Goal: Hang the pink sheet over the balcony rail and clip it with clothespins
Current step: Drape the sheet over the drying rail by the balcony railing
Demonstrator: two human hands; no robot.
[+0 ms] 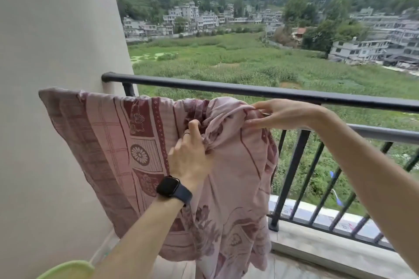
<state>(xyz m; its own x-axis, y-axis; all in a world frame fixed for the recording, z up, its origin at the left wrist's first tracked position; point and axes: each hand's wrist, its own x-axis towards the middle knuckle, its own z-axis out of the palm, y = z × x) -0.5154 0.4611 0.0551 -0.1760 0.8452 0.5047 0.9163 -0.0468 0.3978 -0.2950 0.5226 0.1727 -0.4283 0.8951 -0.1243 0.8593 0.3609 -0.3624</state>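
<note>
Pink sheet (229,165), patterned in dark red with squares, flower medallions and stripes, draped over the lower bar of the balcony rail (226,89) at the picture's centre, its bulk hanging on the near side toward the floor. From the centre, the flat, spread portion extends to 9 o'clock, where its upper corner lies against the pale wall (56,52); the bunched, twisted portion sits at 1 o'clock, at the top of the fold. Left hand (189,156), just below centre, closed on a gather of the cloth, fingers curled into the fabric; a ring shows on one finger and a dark smartwatch (173,190) sits on the wrist at 7 o'clock from the hand. Right hand (283,114), at 2 o'clock from centre, pinching the bunched top edge between thumb and fingers; whether a small object is held against the cloth there cannot be told. The black top bar of the rail runs from 10 o'clock, where it meets the wall, to 3 o'clock, above both hands; its vertical bars (301,165) stand at 4 o'clock. A pale green rounded rim (68,269) shows at 7 o'clock, at the bottom edge. Beyond the rail, at 12 o'clock, a green field (226,59), buildings (192,18) and wooded hills.
</note>
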